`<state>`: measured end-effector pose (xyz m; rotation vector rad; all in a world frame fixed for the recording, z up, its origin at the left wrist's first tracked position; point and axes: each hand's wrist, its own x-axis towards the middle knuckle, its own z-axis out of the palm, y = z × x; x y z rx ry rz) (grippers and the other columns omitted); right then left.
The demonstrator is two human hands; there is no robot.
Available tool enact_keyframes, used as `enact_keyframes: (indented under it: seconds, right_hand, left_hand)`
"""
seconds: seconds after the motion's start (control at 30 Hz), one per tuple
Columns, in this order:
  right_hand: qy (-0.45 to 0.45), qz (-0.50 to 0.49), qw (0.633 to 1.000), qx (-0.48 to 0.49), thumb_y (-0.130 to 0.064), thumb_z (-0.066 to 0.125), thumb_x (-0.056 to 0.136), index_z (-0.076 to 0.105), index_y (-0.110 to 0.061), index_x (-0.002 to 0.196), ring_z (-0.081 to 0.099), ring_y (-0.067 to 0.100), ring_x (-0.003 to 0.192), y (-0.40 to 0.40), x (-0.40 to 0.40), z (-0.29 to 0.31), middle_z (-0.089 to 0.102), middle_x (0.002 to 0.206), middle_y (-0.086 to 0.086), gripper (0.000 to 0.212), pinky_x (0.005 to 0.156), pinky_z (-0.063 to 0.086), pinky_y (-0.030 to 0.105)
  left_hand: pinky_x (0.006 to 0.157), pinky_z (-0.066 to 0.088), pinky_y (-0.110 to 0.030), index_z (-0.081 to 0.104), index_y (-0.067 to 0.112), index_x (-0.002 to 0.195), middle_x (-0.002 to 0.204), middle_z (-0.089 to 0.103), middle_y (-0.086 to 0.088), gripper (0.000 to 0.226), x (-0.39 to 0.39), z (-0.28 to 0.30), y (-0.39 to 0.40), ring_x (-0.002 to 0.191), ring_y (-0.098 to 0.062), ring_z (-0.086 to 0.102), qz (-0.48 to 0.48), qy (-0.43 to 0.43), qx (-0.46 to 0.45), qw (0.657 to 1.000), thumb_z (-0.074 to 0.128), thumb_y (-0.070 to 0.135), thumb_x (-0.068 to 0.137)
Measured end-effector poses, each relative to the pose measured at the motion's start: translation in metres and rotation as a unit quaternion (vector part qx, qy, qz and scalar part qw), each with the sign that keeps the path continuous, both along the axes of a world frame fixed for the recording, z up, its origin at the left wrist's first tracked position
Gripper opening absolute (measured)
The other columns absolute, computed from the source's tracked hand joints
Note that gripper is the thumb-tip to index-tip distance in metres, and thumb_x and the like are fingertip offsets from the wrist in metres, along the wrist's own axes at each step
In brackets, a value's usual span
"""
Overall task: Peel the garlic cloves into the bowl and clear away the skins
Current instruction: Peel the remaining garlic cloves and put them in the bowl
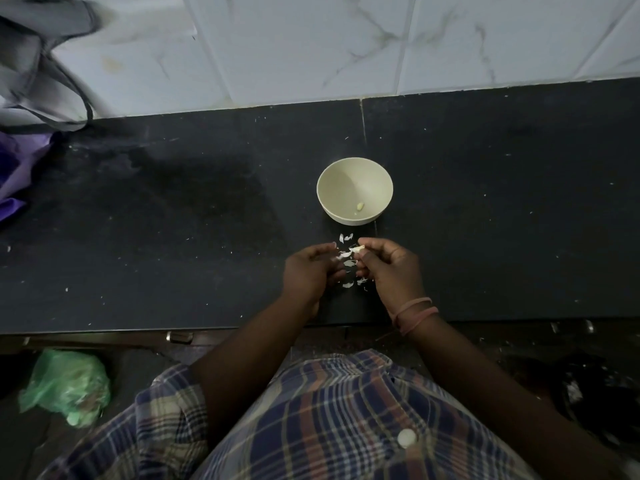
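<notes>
A cream bowl stands on the dark counter with one peeled garlic clove lying inside it. Just in front of the bowl, my right hand pinches a pale garlic clove between thumb and fingertips. My left hand sits close beside it, fingers curled toward the clove, with a scrap of skin at its fingertips. Several white garlic skins lie scattered on the counter between and under my hands.
The black counter runs to a tiled wall at the back. A grey bag and purple cloth sit at the far left. A green plastic bag lies on the floor at lower left.
</notes>
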<state>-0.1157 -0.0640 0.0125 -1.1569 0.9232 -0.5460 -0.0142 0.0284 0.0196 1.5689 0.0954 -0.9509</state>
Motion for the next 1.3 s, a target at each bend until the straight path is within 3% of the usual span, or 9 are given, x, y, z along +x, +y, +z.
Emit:
enact_keyframes:
  seconds: [0.13,0.2,0.27,0.37,0.6,0.8,1.0,1.13,1.3]
  right_hand:
    - [0.035,0.004,0.998,-0.052,0.0,0.063,0.09,0.072,-0.003,0.098,0.068,0.013,0.07,-0.002,-0.001,-0.002,0.074,0.087,0.012,0.012,0.064,0.057,0.026]
    - [0.044,0.006,0.997,-0.07,-0.001,0.064,0.09,0.072,-0.004,0.098,0.068,0.013,0.07,-0.002,-0.001,-0.001,0.075,0.087,0.012,0.012,0.065,0.058,0.026]
    - [0.045,0.008,0.996,-0.078,-0.001,0.063,0.091,0.073,-0.004,0.098,0.068,0.011,0.067,-0.002,-0.002,0.001,0.074,0.086,0.01,0.012,0.063,0.058,0.025]
    - [0.048,0.014,0.995,-0.083,-0.001,0.063,0.09,0.073,-0.004,0.098,0.067,0.013,0.065,0.0,-0.003,0.002,0.074,0.084,0.008,0.012,0.062,0.058,0.026]
    - [0.061,0.018,0.993,-0.098,-0.002,0.064,0.09,0.073,-0.006,0.097,0.067,0.01,0.067,0.0,-0.002,0.0,0.075,0.086,0.009,0.011,0.061,0.057,0.024]
    - [0.081,0.024,0.988,-0.127,-0.006,0.065,0.09,0.074,-0.01,0.098,0.068,0.012,0.076,-0.002,-0.003,-0.002,0.074,0.088,0.006,0.013,0.066,0.059,0.028]
    - [0.074,0.019,0.99,-0.114,-0.004,0.065,0.089,0.074,-0.007,0.094,0.072,0.021,0.078,0.0,-0.001,-0.001,0.075,0.085,0.008,0.01,0.07,0.06,0.035]
    - [0.048,0.038,0.993,-0.104,-0.005,0.066,0.089,0.073,-0.006,0.095,0.072,0.033,0.077,0.002,-0.001,0.002,0.075,0.084,0.013,0.009,0.072,0.062,0.045]
    - [0.026,0.03,0.993,-0.115,-0.005,0.071,0.087,0.073,-0.001,0.091,0.07,0.02,0.07,0.004,-0.001,0.009,0.074,0.081,0.014,0.006,0.066,0.058,0.03]
  left_hand:
    - [0.072,0.063,-0.034,0.071,-0.001,0.099,0.088,0.075,-0.02,0.027,-0.003,0.006,-0.006,0.074,-0.024,0.075,-0.027,0.002,-0.006,1.0,0.046,-0.009,0.096]
    - [0.066,0.061,-0.032,0.07,0.002,0.093,0.081,0.074,-0.017,0.03,-0.004,0.008,-0.007,0.066,-0.02,0.072,-0.036,-0.031,0.014,0.999,0.041,-0.003,0.098]
    - [0.055,0.053,-0.027,0.068,0.005,0.092,0.071,0.068,-0.008,0.026,-0.002,0.005,-0.008,0.057,-0.013,0.063,-0.046,-0.084,0.035,0.995,0.044,0.005,0.1]
    - [0.058,0.052,-0.032,0.069,0.006,0.094,0.071,0.068,-0.006,0.018,0.003,0.002,-0.007,0.061,-0.016,0.061,-0.037,-0.11,0.044,0.992,0.055,0.015,0.099]
    - [0.053,0.057,-0.024,0.073,0.005,0.094,0.078,0.072,-0.016,0.005,0.0,0.003,-0.004,0.065,-0.019,0.067,-0.046,-0.071,0.02,0.996,0.069,0.006,0.093]
    - [0.068,0.062,-0.03,0.07,0.008,0.109,0.079,0.076,0.0,0.031,0.002,0.0,-0.004,0.065,-0.011,0.071,-0.041,-0.062,0.003,0.997,0.058,-0.014,0.09]
    - [0.069,0.061,-0.035,0.074,0.003,0.1,0.079,0.071,-0.011,0.014,-0.006,0.006,-0.011,0.072,-0.02,0.067,-0.068,-0.024,-0.047,0.996,0.065,0.014,0.097]
    - [0.06,0.058,-0.029,0.072,0.002,0.092,0.074,0.071,-0.012,0.006,-0.005,0.004,-0.011,0.063,-0.018,0.067,-0.06,-0.025,-0.039,0.997,0.066,0.001,0.093]
    - [0.057,0.058,-0.026,0.072,-0.003,0.093,0.073,0.073,-0.014,0.007,-0.003,0.006,-0.008,0.06,-0.018,0.071,-0.054,0.001,-0.049,0.997,0.065,0.0,0.093]
